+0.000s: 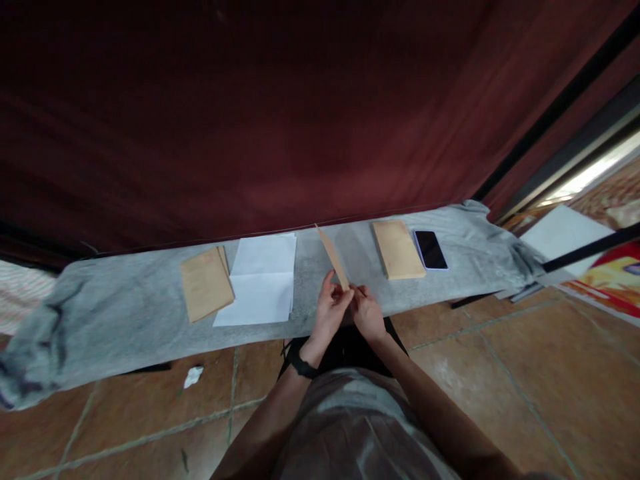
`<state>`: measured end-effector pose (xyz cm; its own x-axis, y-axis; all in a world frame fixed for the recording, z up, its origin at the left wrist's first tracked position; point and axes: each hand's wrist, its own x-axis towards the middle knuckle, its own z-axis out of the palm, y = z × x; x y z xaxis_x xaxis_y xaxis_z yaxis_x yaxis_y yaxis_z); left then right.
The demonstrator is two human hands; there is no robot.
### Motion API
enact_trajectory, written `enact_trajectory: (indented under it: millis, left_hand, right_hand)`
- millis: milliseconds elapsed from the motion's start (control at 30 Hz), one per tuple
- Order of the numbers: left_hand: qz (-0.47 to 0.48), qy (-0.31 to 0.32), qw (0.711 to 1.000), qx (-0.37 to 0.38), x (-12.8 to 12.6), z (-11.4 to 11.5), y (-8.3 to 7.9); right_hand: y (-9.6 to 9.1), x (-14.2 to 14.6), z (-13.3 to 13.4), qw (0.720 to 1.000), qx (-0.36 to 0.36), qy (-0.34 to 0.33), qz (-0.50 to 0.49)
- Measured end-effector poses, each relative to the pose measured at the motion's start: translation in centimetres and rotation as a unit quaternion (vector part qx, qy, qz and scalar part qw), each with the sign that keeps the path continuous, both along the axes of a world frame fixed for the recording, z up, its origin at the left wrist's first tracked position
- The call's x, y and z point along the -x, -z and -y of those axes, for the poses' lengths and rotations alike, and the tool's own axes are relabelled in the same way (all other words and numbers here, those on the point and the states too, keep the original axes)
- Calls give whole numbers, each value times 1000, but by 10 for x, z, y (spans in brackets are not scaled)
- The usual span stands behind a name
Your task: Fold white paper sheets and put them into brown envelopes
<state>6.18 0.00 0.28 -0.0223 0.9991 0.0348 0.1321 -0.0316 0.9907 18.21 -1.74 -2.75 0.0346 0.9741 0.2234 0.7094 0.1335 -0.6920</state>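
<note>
A brown paper envelope (333,257) stands tilted, nearly edge-on, above the front of the cloth-covered bench. My left hand (331,308) pinches its lower part between thumb and fingers. Close beside it, my right hand (368,313) is closed at the envelope's near end, its fingertips partly hidden. To the left lie white paper sheets (264,267) with a crease across the middle. Several brown envelopes (206,283) overlap their left edge. A neat, thick stack of brown envelopes (399,248) sits to the right of my hands.
A phone (431,250) with a dark screen lies right of the stack. Grey cloth (125,313) covers the narrow bench, and a dark red curtain (280,133) hangs behind it. A crumpled white scrap (193,377) is on the tiled floor. Dark metal bars (590,248) stand at the right.
</note>
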Motion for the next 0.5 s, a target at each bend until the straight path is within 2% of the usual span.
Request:
enact_trajectory:
  millis: [67, 100, 167, 233, 267, 367, 500]
  left_hand:
    - [-27, 0, 999, -30, -2, 2, -3]
    - [-44, -12, 998, -36, -1, 2, -1]
    - [-68, -44, 997, -16, 2, 3, 8]
    - [-56, -49, 996, 42, 5, 3, 23]
    - [-40, -39, 996, 71, 6, 4, 30]
    - [-9, -15, 995, 103, 9, 3, 44]
    - [-64, -33, 993, 91, 17, -4, 46]
  right_hand:
    - [2, -2, -6, 981, 43, 35, -187]
    - [3, -1, -8, 954, 75, 50, -288]
    - [7, 2, -10, 874, 145, 65, -458]
    - [9, 6, -9, 804, 195, 61, -558]
    - [10, 9, -7, 785, 208, 57, -581]
    - [9, 14, -2, 770, 215, 49, -598]
    - [8, 12, 3, 766, 246, 0, -594]
